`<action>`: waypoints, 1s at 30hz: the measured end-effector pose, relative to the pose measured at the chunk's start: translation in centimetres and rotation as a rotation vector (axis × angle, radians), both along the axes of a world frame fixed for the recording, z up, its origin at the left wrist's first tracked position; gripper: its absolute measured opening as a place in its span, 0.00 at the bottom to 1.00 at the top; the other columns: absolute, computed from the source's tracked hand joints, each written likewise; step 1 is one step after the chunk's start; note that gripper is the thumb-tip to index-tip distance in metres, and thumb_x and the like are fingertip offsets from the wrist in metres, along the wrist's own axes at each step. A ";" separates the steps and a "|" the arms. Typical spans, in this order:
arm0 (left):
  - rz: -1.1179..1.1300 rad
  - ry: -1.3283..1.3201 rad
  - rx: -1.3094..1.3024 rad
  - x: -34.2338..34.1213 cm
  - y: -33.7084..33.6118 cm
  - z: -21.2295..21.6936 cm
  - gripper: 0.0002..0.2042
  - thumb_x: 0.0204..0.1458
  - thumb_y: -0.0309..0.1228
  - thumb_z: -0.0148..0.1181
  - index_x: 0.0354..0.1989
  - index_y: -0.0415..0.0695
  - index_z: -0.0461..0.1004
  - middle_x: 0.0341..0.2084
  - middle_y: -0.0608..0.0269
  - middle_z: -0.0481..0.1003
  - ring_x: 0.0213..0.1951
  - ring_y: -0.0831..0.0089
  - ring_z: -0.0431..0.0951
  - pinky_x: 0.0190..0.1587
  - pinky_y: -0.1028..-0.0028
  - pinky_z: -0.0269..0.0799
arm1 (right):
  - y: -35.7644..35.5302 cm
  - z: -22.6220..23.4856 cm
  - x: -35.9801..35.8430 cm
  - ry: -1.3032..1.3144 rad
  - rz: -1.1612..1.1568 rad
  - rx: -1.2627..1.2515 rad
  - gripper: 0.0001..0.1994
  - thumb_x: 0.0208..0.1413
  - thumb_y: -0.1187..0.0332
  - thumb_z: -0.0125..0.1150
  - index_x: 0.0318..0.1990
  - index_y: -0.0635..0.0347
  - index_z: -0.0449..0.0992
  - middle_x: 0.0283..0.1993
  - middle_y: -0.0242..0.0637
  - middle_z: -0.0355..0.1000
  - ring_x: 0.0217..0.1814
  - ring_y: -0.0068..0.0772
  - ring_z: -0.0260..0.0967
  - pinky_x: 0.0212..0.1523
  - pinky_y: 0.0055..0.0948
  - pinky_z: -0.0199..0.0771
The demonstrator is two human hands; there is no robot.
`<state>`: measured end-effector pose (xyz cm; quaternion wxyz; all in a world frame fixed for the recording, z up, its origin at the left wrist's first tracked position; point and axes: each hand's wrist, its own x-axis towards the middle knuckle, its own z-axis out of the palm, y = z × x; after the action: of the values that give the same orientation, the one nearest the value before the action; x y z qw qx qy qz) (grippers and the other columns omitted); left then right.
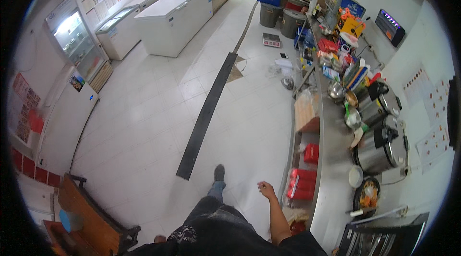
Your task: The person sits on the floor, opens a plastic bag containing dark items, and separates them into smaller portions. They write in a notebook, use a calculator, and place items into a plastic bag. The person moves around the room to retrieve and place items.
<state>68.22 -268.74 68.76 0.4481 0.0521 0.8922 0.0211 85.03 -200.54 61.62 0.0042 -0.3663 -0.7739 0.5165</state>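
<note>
My right hand [265,188] hangs over the floor in front of me, left of the steel counter's lower shelf. Its fingers are loosely bent and a little apart, with nothing seen in them. The nearest things to it are red packages [301,185] on that shelf. Only a small part of my left hand [160,239] shows at the lower edge, beside my dark shirt; its fingers cannot be made out. One of my dark shoes [219,173] is stretched forward on the white tiles, near the end of a long black floor strip [206,116].
Along the right runs a steel counter [331,174] bearing large lidded pots [382,148], bowls and a pan of food [369,193]. A wooden bench [89,215] stands at lower left. White chest freezers [175,23], grey bins [270,15] and a scale [271,40] are farther off.
</note>
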 end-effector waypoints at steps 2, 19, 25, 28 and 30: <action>0.123 -0.036 0.002 -2.6 4.5 -2.0 0.15 0.54 0.39 0.48 0.35 0.43 0.78 0.37 0.46 0.79 0.42 0.48 0.78 0.46 0.53 0.73 | 5.8 3.3 -9.3 0.068 0.018 0.033 0.12 0.64 0.65 0.50 0.45 0.61 0.77 0.36 0.37 0.77 0.35 0.28 0.75 0.37 0.27 0.78; -0.031 0.353 0.853 -74.8 76.2 3.9 0.16 0.60 0.37 0.52 0.52 0.42 0.73 0.40 0.50 0.79 0.44 0.59 0.79 0.46 0.64 0.74 | 23.4 0.1 -20.4 -0.455 -0.456 -0.582 0.12 0.55 0.65 0.58 0.46 0.52 0.77 0.33 0.33 0.77 0.25 0.26 0.72 0.20 0.28 0.72; 0.093 0.220 0.805 -83.3 83.1 -2.9 0.13 0.59 0.28 0.51 0.51 0.41 0.73 0.34 0.59 0.79 0.37 0.71 0.79 0.41 0.69 0.74 | 36.3 -6.9 -28.4 -0.234 -0.599 -0.788 0.14 0.54 0.56 0.58 0.40 0.55 0.79 0.27 0.33 0.76 0.20 0.28 0.72 0.16 0.30 0.71; 0.048 -0.185 0.712 -82.1 86.3 -3.5 0.16 0.62 0.36 0.45 0.53 0.45 0.72 0.36 0.65 0.78 0.35 0.78 0.77 0.31 0.74 0.72 | 49.0 -4.1 -44.6 -0.690 -0.136 -0.156 0.23 0.60 0.51 0.45 0.44 0.63 0.77 0.47 0.53 0.75 0.54 0.54 0.70 0.57 0.48 0.67; 0.195 -0.347 0.418 -82.6 84.0 -6.1 0.15 0.61 0.35 0.46 0.49 0.44 0.75 0.34 0.61 0.79 0.37 0.70 0.78 0.40 0.70 0.74 | 55.9 -2.7 -54.0 -0.466 -0.343 -0.187 0.20 0.60 0.51 0.50 0.45 0.57 0.77 0.47 0.50 0.76 0.52 0.53 0.72 0.54 0.44 0.70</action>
<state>-14.35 -184.70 62.65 0.5696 0.0530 0.7791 0.2562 31.08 -144.67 58.95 -0.1203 -0.5992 -0.6299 0.4793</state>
